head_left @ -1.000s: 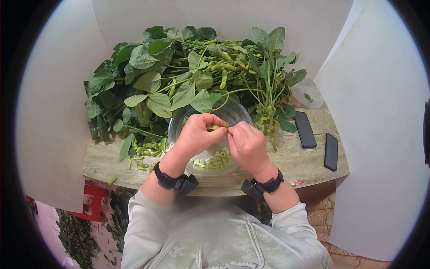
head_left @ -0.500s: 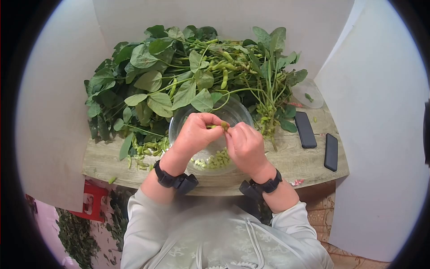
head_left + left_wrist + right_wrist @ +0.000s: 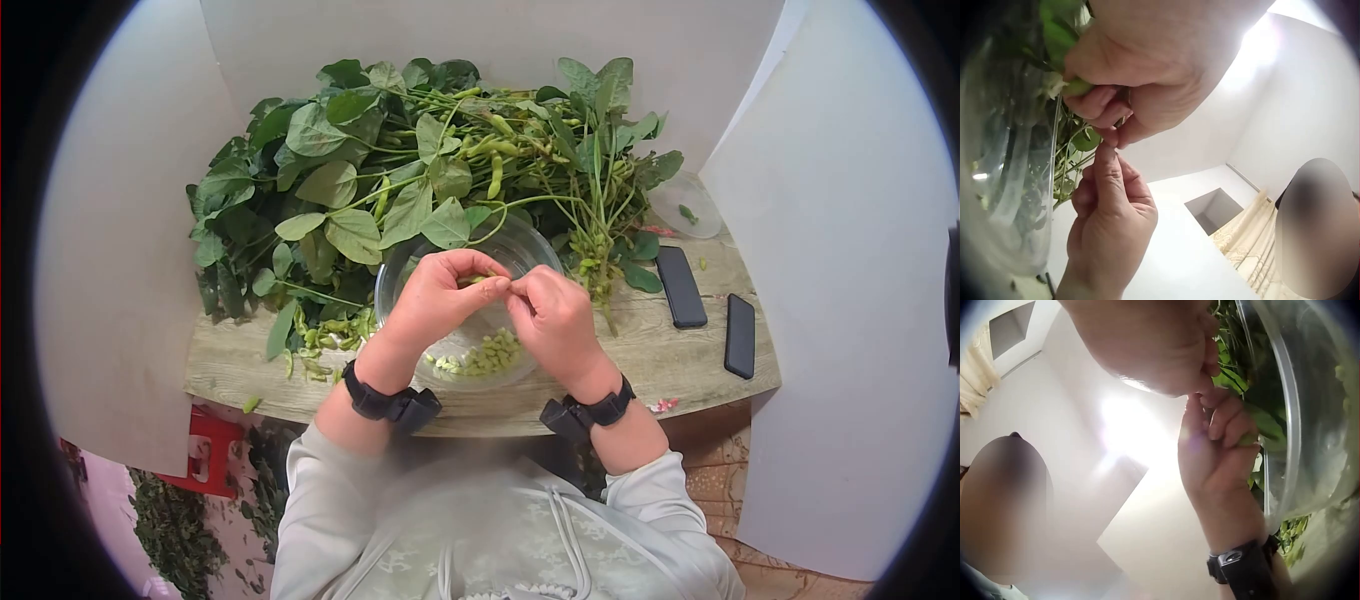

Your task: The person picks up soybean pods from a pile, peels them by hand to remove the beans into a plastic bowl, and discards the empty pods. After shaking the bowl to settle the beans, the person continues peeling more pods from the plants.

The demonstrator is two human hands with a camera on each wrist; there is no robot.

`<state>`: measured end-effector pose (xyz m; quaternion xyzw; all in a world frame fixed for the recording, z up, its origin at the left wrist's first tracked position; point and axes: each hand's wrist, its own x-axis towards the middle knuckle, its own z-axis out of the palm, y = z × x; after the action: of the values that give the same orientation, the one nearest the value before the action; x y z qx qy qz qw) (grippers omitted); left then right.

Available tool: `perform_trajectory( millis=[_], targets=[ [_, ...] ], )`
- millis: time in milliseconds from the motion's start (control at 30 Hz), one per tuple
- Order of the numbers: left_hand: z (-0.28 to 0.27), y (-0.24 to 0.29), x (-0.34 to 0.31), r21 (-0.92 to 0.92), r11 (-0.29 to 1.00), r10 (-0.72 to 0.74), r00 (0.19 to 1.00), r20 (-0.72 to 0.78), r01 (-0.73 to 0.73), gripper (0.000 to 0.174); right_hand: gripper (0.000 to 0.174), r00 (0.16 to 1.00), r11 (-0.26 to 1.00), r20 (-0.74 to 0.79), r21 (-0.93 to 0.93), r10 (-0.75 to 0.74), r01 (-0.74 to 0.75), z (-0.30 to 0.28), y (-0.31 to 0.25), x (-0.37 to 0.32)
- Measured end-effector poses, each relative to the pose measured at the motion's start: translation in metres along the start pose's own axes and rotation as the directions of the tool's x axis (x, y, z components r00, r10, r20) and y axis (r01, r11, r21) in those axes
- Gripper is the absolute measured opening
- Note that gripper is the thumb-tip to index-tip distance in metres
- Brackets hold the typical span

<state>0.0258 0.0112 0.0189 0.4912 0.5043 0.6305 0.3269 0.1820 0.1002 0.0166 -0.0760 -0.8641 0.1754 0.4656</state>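
Over a clear bowl (image 3: 530,242), both hands meet fingertip to fingertip. My left hand (image 3: 437,296) curls its fingers around a green soybean pod (image 3: 1079,86), mostly covered by the hand. Right against the left fingertips, the thumb and forefinger of my right hand (image 3: 556,318) pinch at the pod's end; the fingers hide the exact spot. Shelled green beans (image 3: 482,357) lie in the bowl's near part, below the hands.
A big heap of leafy soybean plants (image 3: 340,185) covers the table's back. Loose pods (image 3: 335,335) lie left of the bowl. Two black phones (image 3: 681,288) and a clear dish (image 3: 695,200) are at right. A red stool (image 3: 207,455) stands below left.
The brownish-green pod end that showed between the fingertips half a second ago is now covered by fingers. Both hands stay above the bowl, and the right fingers have shifted slightly.
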Motion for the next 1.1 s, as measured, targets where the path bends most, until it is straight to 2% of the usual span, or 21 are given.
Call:
perform_trajectory(
  millis=[33, 67, 100, 133, 200, 267, 333, 367, 433, 467, 533, 600, 667, 733, 867, 967, 1100],
  targets=[
    [-0.002, -0.002, 0.0, -0.005, 1.0, -0.015, 0.999, 0.036, 0.015, 0.013, 0.013, 1.0, 1.0, -0.002, 0.001, 0.001, -0.001, 0.0, -0.001, 0.001],
    [-0.005, -0.003, 0.0, -0.004, 1.0, -0.016, 0.999, 0.037, 0.016, 0.013, 0.011, 0.997, 0.993, 0.009, 0.092, 0.072, -0.072, -0.002, -0.004, 0.001],
    [-0.008, 0.002, 0.001, -0.073, 0.991, -0.115, 0.993, 0.017, 0.116, 0.013, 0.01, 0.989, 0.973, 0.027, 0.18, 0.142, -0.145, -0.003, -0.006, 0.001],
    [-0.009, 0.005, 0.0, -0.144, 0.967, -0.214, 0.977, 0.002, 0.212, 0.013, 0.01, 0.989, 0.973, 0.029, 0.18, 0.144, -0.147, -0.004, -0.006, 0.001],
    [-0.009, 0.009, 0.0, -0.181, 0.955, -0.231, 0.972, 0.049, 0.236, 0.012, 0.008, 0.97, 0.921, 0.06, 0.305, 0.236, -0.243, -0.006, -0.004, 0.003],
    [-0.008, 0.012, 0.001, -0.212, 0.942, -0.245, 0.964, 0.102, 0.262, 0.011, 0.006, 0.96, 0.893, 0.058, 0.355, 0.273, -0.275, -0.005, 0.0, 0.002],
    [-0.003, 0.011, -0.001, 0.005, 0.989, -0.147, 0.987, 0.06, 0.147, 0.016, 0.005, 0.947, 0.862, 0.061, 0.399, 0.315, -0.313, -0.005, 0.003, -0.001],
    [-0.001, 0.009, -0.002, 0.002, 0.989, -0.149, 0.987, 0.06, 0.149, 0.016, 0.005, 0.928, 0.826, 0.074, 0.434, 0.364, -0.359, -0.005, 0.005, -0.002],
    [0.001, 0.007, -0.004, 0.138, 0.99, -0.045, 0.998, 0.051, 0.037, 0.015, 0.006, 0.908, 0.787, 0.091, 0.469, 0.409, -0.401, -0.004, 0.006, -0.002],
    [0.001, 0.009, -0.004, 0.138, 0.99, -0.044, 0.998, 0.051, 0.036, 0.015, 0.007, 0.893, 0.754, 0.13, 0.492, 0.43, -0.435, -0.004, 0.007, -0.002],
    [0.002, 0.013, -0.005, 0.308, 0.95, -0.068, 0.997, 0.033, 0.054, 0.015, 0.008, 0.877, 0.72, 0.167, 0.512, 0.451, -0.468, -0.008, 0.008, -0.001],
    [0.0, 0.011, -0.003, 0.27, 0.962, -0.051, 0.997, 0.05, 0.036, 0.015, 0.008, 0.766, 0.395, 0.371, 0.691, 0.525, -0.605, -0.015, 0.006, 0.003],
    [-0.004, 0.009, -0.003, 0.235, 0.972, -0.032, 0.998, 0.058, 0.017, 0.016, 0.008, 0.766, 0.384, 0.391, 0.694, 0.509, -0.609, -0.016, 0.011, 0.001],
    [-0.006, 0.007, -0.002, 0.103, 0.987, -0.136, 0.979, 0.153, 0.121, 0.015, 0.009, 0.77, 0.375, 0.406, 0.699, 0.493, -0.608, -0.015, 0.012, 0.002],
    [-0.006, 0.01, -0.002, 0.173, 0.972, -0.183, 0.972, 0.148, 0.156, 0.013, 0.01, 0.768, 0.378, 0.403, 0.696, 0.499, -0.611, -0.016, 0.011, 0.0],
    [-0.007, 0.005, 0.0, 0.115, 0.984, -0.152, 0.974, 0.167, 0.134, 0.013, 0.01, 0.757, 0.368, 0.428, 0.686, 0.494, -0.628, -0.017, 0.014, 0.002],
    [-0.006, 0.006, -0.002, 0.206, 0.973, -0.146, 0.974, 0.172, 0.109, 0.013, 0.008, 0.748, 0.336, 0.461, 0.69, 0.477, -0.641, -0.019, 0.015, 0.002]
  ],
)
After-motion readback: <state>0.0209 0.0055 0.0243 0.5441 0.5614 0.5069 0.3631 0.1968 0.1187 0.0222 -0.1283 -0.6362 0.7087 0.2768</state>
